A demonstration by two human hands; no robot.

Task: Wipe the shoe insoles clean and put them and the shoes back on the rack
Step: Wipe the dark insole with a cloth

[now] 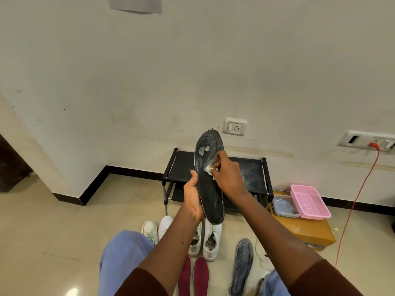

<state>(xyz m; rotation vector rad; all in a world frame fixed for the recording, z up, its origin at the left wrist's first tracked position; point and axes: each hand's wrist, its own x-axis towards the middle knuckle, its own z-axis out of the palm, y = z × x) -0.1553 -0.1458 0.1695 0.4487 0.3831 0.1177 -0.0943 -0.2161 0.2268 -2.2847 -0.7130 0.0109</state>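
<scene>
While left grip clasps long black insole edge, right grip pinches crumpled white wipe on scuffed face.

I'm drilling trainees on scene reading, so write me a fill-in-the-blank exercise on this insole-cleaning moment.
1. The left hand holds the black insole while the right hand presses a small ___ wipe against it.
2. ___ maroon insoles lie side by side on the floor.
3. The pink basket sits on a brown box to the ___ of the shoe rack.
Missing words: white; Two; right.
</scene>
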